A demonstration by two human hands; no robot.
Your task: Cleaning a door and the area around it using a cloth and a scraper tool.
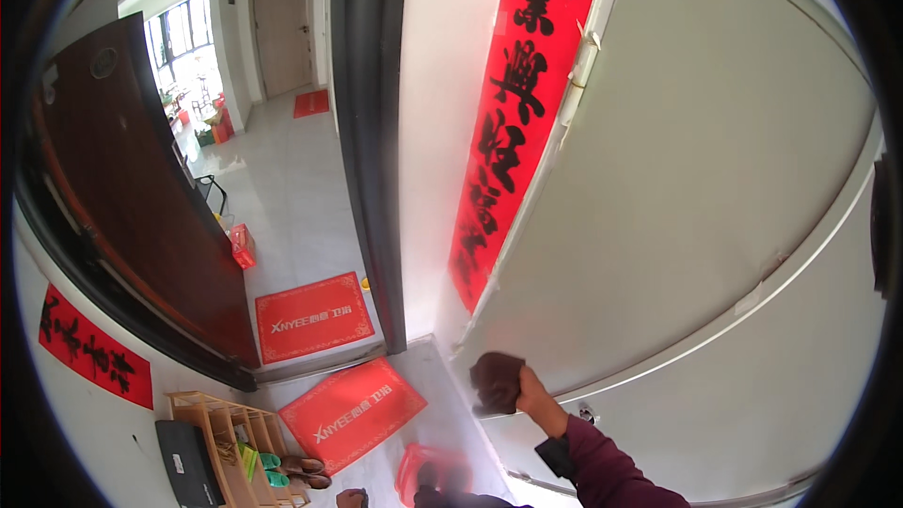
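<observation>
My right hand (532, 399) is closed round a dark brown cloth (498, 383), which hangs bunched from the fingers in front of the lower left corner of a large grey-beige panel (677, 150). Whether the cloth presses on the panel cannot be made out. A maroon sleeve with a dark cuff covers that arm. At the lower edge, only a small rounded part of my left hand (352, 499) shows; its fingers are too hidden to read. Between the arms, a dark shoe (428, 475) is on a blurred red plastic stool (406, 475).
Left of me stands a wooden shoe rack (202, 404) with slippers, beside a dark flat case (188, 463). Two red mats (354, 414) lie either side of the doorway's threshold. A dark brown door (122, 160) stands ajar. A red banner (513, 113) hangs beside the panel.
</observation>
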